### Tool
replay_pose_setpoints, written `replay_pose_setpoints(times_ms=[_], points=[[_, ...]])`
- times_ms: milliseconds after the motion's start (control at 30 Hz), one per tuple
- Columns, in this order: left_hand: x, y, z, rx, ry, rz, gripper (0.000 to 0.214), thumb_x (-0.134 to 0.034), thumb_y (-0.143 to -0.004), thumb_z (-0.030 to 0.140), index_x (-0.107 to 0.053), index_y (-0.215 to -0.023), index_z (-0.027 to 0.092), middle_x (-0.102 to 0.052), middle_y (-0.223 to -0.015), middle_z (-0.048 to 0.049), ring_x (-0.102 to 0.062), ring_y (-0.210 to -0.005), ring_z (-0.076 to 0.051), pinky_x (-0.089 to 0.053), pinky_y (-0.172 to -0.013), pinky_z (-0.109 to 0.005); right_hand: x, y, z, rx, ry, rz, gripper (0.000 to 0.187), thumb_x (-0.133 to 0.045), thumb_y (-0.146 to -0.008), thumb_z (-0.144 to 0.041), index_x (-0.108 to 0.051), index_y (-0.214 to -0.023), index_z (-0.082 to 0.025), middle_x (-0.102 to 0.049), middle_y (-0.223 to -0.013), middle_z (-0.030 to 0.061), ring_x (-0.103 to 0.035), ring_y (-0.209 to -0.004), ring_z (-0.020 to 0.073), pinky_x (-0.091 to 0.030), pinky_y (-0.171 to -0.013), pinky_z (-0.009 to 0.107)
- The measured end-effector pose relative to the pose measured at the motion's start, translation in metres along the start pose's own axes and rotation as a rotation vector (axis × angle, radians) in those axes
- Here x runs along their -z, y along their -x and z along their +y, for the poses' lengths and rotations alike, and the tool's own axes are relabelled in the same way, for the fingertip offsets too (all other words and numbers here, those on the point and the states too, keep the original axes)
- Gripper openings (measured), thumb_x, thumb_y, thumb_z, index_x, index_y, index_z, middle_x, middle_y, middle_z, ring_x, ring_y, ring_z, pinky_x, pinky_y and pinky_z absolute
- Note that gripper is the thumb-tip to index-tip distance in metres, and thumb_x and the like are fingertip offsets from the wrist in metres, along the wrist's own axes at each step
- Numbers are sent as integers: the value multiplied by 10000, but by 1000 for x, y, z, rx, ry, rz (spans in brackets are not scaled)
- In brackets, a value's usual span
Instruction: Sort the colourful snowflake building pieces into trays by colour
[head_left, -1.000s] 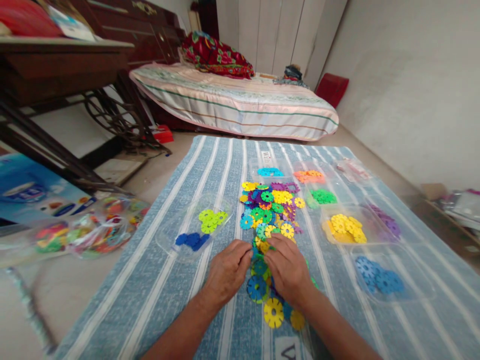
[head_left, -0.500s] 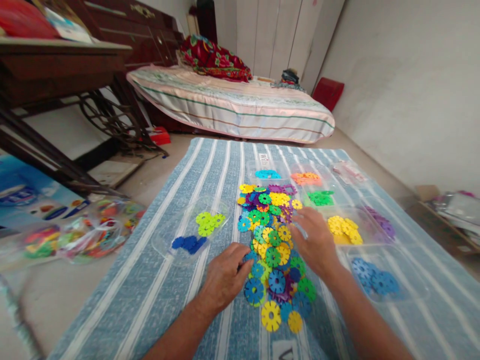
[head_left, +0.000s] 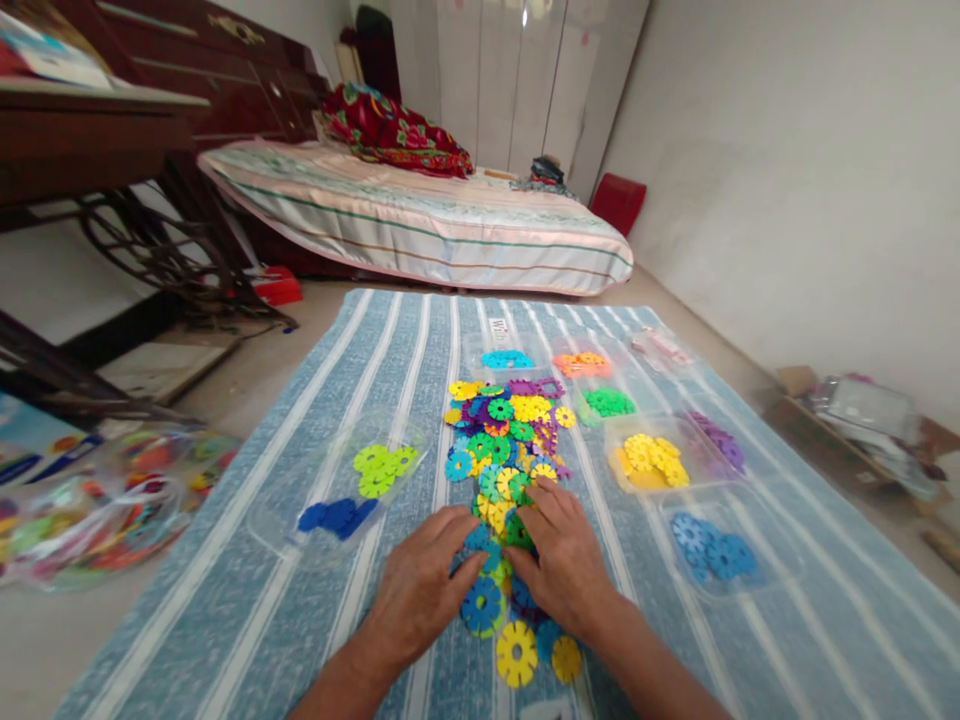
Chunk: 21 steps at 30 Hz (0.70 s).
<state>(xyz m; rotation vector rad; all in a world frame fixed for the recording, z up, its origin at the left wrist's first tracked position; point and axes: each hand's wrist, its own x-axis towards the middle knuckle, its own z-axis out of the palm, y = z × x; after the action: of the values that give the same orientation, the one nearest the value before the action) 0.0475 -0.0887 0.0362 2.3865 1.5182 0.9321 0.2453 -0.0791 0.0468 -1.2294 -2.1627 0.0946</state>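
Fingers [head_left: 459,530] of the left hand [head_left: 420,590] lay spread and loose, gripping nothing, on the near edge of a pile of coloured plastic discs [head_left: 510,440] on a striped mat [head_left: 300,620]. The right hand [head_left: 566,565] covered the pile's near side too, its fingers [head_left: 534,500] bent over the discs; whether they pinched one could not be told. Left of the pile sat a clear tray [head_left: 409,432] of lime and dark-blue discs; right of it, sorted yellow discs [head_left: 649,460] and blue discs [head_left: 709,545]. Beyond the pile stood a bed [head_left: 420,220].
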Motion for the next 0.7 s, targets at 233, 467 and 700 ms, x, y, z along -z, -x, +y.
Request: replay_pose_setpoints(times_ms=[233, 467, 700], points=[[3, -2, 2, 29, 44, -18, 199, -544, -824, 230, -598, -1016, 234, -668, -993, -36, -648, -849, -165, -544, -721, -260, 15, -16, 17, 54, -10, -28, 254, -609, -793, -212, -601, -1047, -202, -644, -1042, 97, -571, -1025, 255, -478, -911, 449], [6, -5, 7, 82, 102, -64, 167, -515, -817, 204, -599, -960, 222, -640, -869, -8, -614, -704, -124, -503, -647, -230, 64, -76, 64, -148, 245, 372, 466, -545, -861, -324, -482, -1296, -173, -559, -1227, 165, -471, -1179, 326, -400, -979, 555], [8, -6, 9, 137, 133, -79, 168, -518, -814, 217, -628, -940, 227, -611, -767, 8, -599, -675, -123, -477, -611, -221, 33, -20, 24, 0, -46, -64, 121, -581, -833, -223, -643, -935, -202, -634, -1040, 91, -576, -1036, 233, -501, -912, 399]])
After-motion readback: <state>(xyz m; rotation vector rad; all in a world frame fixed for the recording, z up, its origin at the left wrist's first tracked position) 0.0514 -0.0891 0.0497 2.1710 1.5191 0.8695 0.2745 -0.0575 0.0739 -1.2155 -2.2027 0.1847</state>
